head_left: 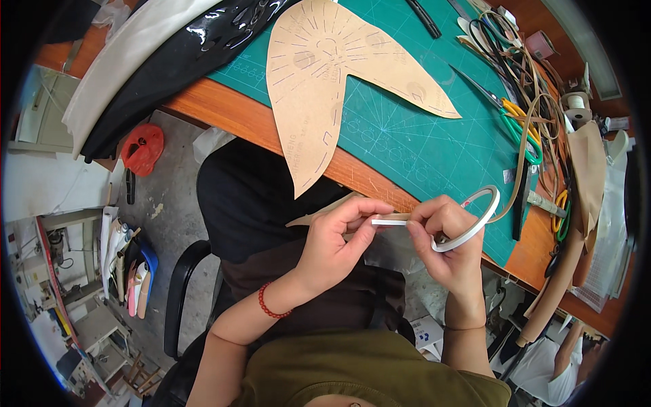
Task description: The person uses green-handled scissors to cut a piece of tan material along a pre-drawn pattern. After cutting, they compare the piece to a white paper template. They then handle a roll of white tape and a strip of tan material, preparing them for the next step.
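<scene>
My left hand (337,239) pinches the edge of a thin tan piece (313,218), perhaps leather, whose pointed end sticks out behind the fingers. A short white tape strip (388,222) lies along that edge, between my two hands. With thumb and fingers closed, my right hand (444,244) holds a narrow white tape roll (484,221), its ring standing out past the knuckles. Both hands are just off the table's front edge, over my lap. Beyond them, a tan two-lobed pattern piece (305,102) with drawn dashes overhangs the edge.
A green cutting mat (400,146) covers the wooden table (251,119). Green-handled scissors (519,132) lie open at right beside tangled cords (505,47). Black glossy material (169,74) drapes off the left. A chair armrest (178,292) stands at my left; another person (553,370) is at lower right.
</scene>
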Demonstrator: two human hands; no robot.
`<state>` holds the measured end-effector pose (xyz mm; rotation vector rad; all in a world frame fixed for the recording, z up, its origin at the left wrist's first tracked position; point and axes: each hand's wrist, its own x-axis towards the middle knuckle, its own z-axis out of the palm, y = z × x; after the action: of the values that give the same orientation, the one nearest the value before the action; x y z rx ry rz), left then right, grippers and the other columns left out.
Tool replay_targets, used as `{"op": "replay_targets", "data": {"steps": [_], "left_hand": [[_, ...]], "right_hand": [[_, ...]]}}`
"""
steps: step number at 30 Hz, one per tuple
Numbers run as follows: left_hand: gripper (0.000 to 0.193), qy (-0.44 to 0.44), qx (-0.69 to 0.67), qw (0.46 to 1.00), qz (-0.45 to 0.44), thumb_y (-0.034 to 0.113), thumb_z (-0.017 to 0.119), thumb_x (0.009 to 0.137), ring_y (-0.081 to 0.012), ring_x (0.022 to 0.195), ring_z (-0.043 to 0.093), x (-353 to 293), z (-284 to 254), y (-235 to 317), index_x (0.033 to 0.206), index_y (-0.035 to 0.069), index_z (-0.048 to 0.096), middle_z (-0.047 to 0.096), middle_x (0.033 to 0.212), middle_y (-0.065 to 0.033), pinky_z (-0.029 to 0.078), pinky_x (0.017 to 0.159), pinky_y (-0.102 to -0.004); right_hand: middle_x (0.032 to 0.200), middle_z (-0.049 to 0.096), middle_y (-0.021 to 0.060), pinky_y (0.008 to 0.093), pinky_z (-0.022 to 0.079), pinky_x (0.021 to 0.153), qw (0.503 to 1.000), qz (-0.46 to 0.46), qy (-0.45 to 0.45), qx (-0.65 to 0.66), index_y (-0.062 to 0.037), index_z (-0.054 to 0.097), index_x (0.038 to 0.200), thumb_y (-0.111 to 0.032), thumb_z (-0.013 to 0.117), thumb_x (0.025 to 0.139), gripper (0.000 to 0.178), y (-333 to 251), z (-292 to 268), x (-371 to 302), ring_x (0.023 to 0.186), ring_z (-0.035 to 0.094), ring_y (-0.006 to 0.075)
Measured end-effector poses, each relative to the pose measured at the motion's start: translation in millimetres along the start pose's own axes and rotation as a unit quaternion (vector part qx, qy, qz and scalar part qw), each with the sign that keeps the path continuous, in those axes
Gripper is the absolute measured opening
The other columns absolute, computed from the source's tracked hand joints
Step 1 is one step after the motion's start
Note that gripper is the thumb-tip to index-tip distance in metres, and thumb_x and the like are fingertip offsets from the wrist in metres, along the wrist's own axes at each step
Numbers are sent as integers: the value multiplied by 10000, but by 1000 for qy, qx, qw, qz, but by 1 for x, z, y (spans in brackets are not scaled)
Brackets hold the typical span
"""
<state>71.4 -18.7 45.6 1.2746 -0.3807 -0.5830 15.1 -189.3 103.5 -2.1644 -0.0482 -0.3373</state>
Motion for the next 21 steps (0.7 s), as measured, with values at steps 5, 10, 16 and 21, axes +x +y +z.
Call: {"op": "replay_targets", "data": {"steps": [5,10,16,21], "left_hand": [[181,-20,-51,998,-30,-4,517,949,-103,919,643,1,-3,1,1103,-58,596,655,983,-76,513,790,-222],[182,-34,-56,997,-46,0,523,947,-103,937,639,2,-6,1,1105,-52,595,653,1012,-78,512,804,-222],[176,-43,-88,994,-51,-25,535,930,-103,958,633,2,-7,-3,1094,-45,594,648,1033,-73,510,838,-232],[171,-47,-87,993,-66,-43,532,922,-108,977,628,2,-7,0,1088,-45,572,641,1053,-86,503,877,-242]], "right_hand": [[740,615,86,320,413,512,1000,10,9,-28,-51,423,690,71,687,714,292,1,-1,-1,582,549,230],[749,618,59,327,382,536,998,9,0,-62,-65,428,690,44,691,713,286,3,-4,-3,568,514,226],[743,617,53,320,377,541,999,9,-3,-52,-70,430,682,40,686,713,281,4,-5,-2,567,506,214],[732,612,63,310,380,535,999,46,20,15,-64,429,678,54,674,721,276,7,-4,-5,565,500,202]]}}
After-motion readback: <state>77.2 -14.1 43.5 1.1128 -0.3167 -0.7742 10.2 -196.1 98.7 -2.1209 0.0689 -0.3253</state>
